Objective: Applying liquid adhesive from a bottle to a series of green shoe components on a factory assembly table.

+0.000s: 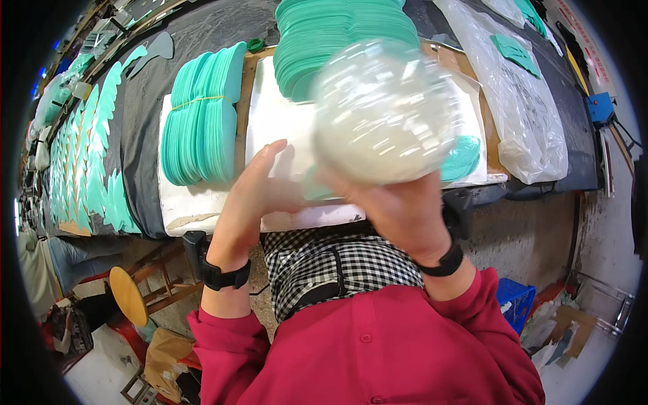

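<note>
- While everything sits on that dark-covered table (145,128), the action is crowding its near side, where any careless nudge could send a piece over the edge!
- White board (270,115) next, spread beneath the hands; a wrist catching its rim could jog whatever rests on it.
- Over on the right, the clear plastic bag (533,145) lies creased; a snagging sleeve could drag it.
- Up top, the big green stack (337,30), no tie that I can see; one bump could fan those layers everywhere.
- Left side, the slimmer green bundle (202,128) looks tidier, though an elbow swung wide might topple it.
- And the centrepiece, a pale round thing (385,111), glossy, too blurred to name, up above the board in front of the stack! If that surface is slick, it could slip.
- Look at the hands: right hand (398,209) clamped around its underside, left hand (260,192) apart from it, thumb spread, fingertips too smeared to read. One-handed support means no backup.
- Glossy green piece (462,156), partly hidden behind; a drop could crease it.
- Lastly, a thin yellow band (202,101) around the bundle; should it snap, layers spill.
</note>
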A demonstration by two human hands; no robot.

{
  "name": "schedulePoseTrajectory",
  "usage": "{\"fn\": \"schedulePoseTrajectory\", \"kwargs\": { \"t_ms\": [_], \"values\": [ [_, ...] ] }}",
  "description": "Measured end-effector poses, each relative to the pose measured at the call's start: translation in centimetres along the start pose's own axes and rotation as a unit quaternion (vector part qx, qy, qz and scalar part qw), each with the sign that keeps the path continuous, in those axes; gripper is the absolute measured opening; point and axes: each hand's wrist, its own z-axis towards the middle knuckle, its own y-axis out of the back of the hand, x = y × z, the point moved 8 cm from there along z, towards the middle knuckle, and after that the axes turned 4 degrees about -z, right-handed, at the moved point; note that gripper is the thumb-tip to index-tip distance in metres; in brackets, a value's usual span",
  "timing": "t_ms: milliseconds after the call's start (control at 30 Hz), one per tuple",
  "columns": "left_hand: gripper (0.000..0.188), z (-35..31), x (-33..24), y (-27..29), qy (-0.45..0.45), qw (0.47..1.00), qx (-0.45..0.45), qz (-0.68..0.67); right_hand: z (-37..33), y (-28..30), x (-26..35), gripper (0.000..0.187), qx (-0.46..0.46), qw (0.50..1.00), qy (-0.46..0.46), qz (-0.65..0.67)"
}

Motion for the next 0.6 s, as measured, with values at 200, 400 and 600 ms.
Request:
{"fn": "schedulePoseTrajectory", "kwargs": {
  "t_ms": [200, 400, 600],
  "values": [
    [0.054, 0.2, -1.8, -0.2, -0.068, 0.995, 0.033, 0.065, -0.5, 8.8, -0.4, 0.041, -0.167, 0.984, -0.064, -0.021],
    [0.05, -0.9, -1.6, 1.2, 0.019, 0.999, 0.013, -0.035, -2.8, 9.7, -1.5, 0.057, -0.217, 0.976, -0.035, -0.009],
    [0.066, 1.0, 0.4, -1.0, 0.005, 0.993, 0.1, -0.064, -3.9, 4.8, -1.6, 0.077, -0.103, 0.989, -0.024, 0.102]
  ]
}}
